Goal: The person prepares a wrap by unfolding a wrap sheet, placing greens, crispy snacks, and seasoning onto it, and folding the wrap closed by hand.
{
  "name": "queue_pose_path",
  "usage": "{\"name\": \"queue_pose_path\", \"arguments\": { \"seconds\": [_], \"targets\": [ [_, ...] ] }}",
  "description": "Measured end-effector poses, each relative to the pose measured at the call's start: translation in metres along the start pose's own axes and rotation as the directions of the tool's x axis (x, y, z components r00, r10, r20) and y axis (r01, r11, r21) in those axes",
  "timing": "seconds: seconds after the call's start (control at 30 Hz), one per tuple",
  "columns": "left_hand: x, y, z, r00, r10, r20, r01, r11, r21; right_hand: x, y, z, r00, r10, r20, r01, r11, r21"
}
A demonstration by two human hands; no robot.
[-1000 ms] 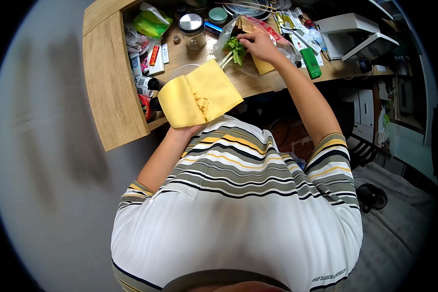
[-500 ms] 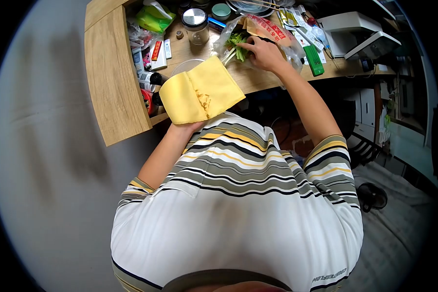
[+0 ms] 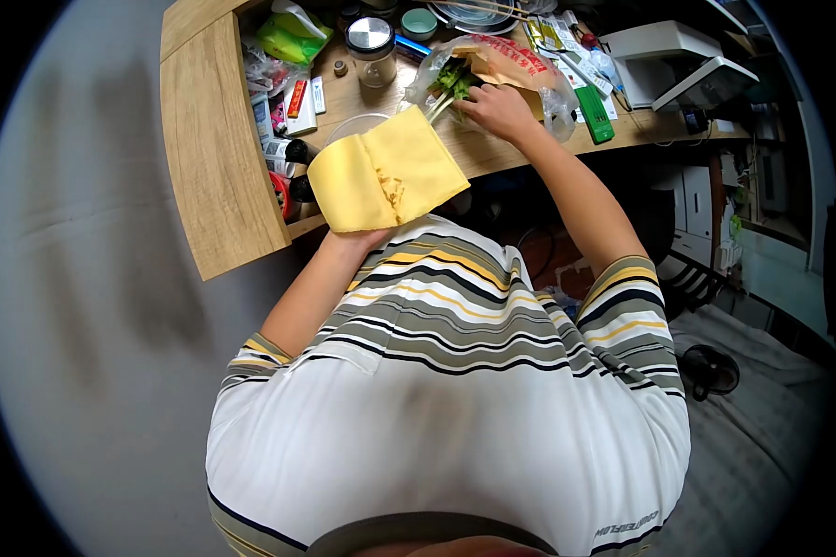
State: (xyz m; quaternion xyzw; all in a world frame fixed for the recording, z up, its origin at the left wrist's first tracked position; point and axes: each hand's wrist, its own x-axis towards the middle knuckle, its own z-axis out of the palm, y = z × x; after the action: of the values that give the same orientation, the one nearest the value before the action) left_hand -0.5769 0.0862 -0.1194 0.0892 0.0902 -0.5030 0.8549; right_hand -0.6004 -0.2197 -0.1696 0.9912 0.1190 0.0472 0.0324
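A large, pliable yellow sheet of food (image 3: 381,172), like a thin wrap or bean-curd skin, lies over my left hand (image 3: 370,239). Brown shreds gather along its middle crease. Most of the left fingers are hidden beneath it, and the palm supports it from below. My right hand (image 3: 498,110) is at the leafy greens (image 3: 453,79), its fingers bent in at the stalks. Whether it grips a stalk is hard to make out. White stems of the greens point toward the sheet. Behind them lies a clear plastic bag (image 3: 559,110) with brown paper printed in red (image 3: 520,63).
On the wooden desk (image 3: 497,160) stand a silver-lidded glass jar (image 3: 373,67) and a small green bowl (image 3: 419,23). A green case (image 3: 594,115) lies to the right near a white device (image 3: 659,51). Boxes and bags crowd the left side, beside a raised wooden panel (image 3: 215,139).
My right hand has shifted slightly down and right along the greens, and its fingers are more bent. The left hand and the yellow sheet have barely moved.
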Motion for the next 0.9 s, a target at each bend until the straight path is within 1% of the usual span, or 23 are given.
{"name": "queue_pose_path", "arguments": {
  "seconds": [0.07,0.1,0.13,0.17,0.2,0.23,0.3,0.33,0.37,0.43,0.47,0.5,0.53,0.57,0.6,0.63,0.7,0.77,0.83,0.9],
  "targets": [
    [0.000,0.001,-0.002,1.000,-0.004,-0.002,0.004,1.000,-0.019,-0.004,0.004,-0.001,0.989,0.015,-0.150,-0.008,0.999,0.048],
    [0.002,0.002,-0.006,0.995,-0.031,0.093,0.042,0.992,-0.120,-0.004,0.005,-0.009,0.989,0.014,-0.148,-0.007,0.999,0.048],
    [0.002,0.003,-0.008,0.981,-0.047,0.189,0.088,0.972,-0.217,-0.003,0.006,-0.023,0.960,0.075,-0.269,-0.049,0.994,0.101],
    [0.003,0.003,-0.009,0.981,-0.044,0.189,0.086,0.972,-0.220,-0.001,0.007,-0.036,0.914,0.140,-0.381,-0.084,0.984,0.159],
    [0.004,0.004,-0.009,0.983,-0.043,0.177,0.081,0.974,-0.213,-0.002,0.010,-0.042,0.895,0.245,-0.372,-0.144,0.949,0.279],
    [0.004,0.004,-0.009,0.985,-0.043,0.166,0.077,0.976,-0.205,-0.004,0.015,-0.043,0.897,0.242,-0.371,-0.142,0.950,0.277],
    [0.006,0.004,-0.009,0.987,-0.048,0.151,0.077,0.977,-0.198,-0.006,0.024,-0.046,0.805,0.348,-0.481,-0.194,0.920,0.341],
    [0.007,0.004,-0.009,0.990,-0.054,0.134,0.079,0.979,-0.188,-0.010,0.027,-0.051,0.825,0.455,-0.336,-0.296,0.854,0.428],
    [0.009,0.004,-0.010,0.989,-0.054,0.136,0.080,0.978,-0.190,-0.012,0.029,-0.053,0.825,0.454,-0.336,-0.297,0.855,0.425],
    [0.012,0.004,-0.011,0.996,-0.059,0.062,0.067,0.989,-0.131,-0.015,0.037,-0.054,0.773,0.612,-0.167,-0.413,0.686,0.599],
    [0.014,0.004,-0.012,0.996,-0.061,0.065,0.069,0.989,-0.131,-0.016,0.042,-0.049,0.748,0.650,-0.136,-0.430,0.630,0.646],
    [0.014,0.004,-0.012,0.997,-0.064,0.033,0.067,0.991,-0.112,-0.015,0.041,-0.052,0.747,0.651,-0.137,-0.432,0.631,0.645],
    [0.016,0.004,-0.013,0.998,-0.066,0.002,0.065,0.994,-0.093,-0.014,0.040,-0.055,0.730,0.649,-0.212,-0.358,0.628,0.690],
    [0.016,0.003,-0.013,0.998,-0.067,0.004,0.067,0.993,-0.093,-0.013,0.039,-0.058,0.706,0.649,-0.285,-0.281,0.625,0.728],
    [0.017,0.002,-0.012,0.998,-0.059,-0.007,0.059,0.996,-0.064,-0.013,0.041,-0.059,0.694,0.659,-0.290,-0.288,0.623,0.728],
    [0.019,0.001,-0.011,0.999,-0.051,-0.016,0.051,0.998,-0.034,-0.013,0.043,-0.059,0.692,0.660,-0.292,-0.289,0.624,0.726],
    [0.021,0.001,-0.010,0.998,-0.062,0.002,0.062,0.997,-0.041,-0.015,0.045,-0.060,0.658,0.735,-0.166,-0.389,0.520,0.761],
    [0.024,0.000,-0.006,0.997,-0.072,0.022,0.073,0.996,-0.044,-0.014,0.047,-0.059,0.637,0.754,-0.162,-0.383,0.492,0.782],
    [0.023,-0.002,0.005,0.985,-0.013,-0.173,0.033,0.993,0.116,-0.014,0.047,-0.062,0.630,0.758,-0.170,-0.355,0.476,0.805],
    [0.025,-0.002,0.007,0.983,-0.023,-0.184,0.042,0.994,0.100,-0.012,0.048,-0.066,0.618,0.761,-0.195,-0.356,0.493,0.794]
  ]
}}
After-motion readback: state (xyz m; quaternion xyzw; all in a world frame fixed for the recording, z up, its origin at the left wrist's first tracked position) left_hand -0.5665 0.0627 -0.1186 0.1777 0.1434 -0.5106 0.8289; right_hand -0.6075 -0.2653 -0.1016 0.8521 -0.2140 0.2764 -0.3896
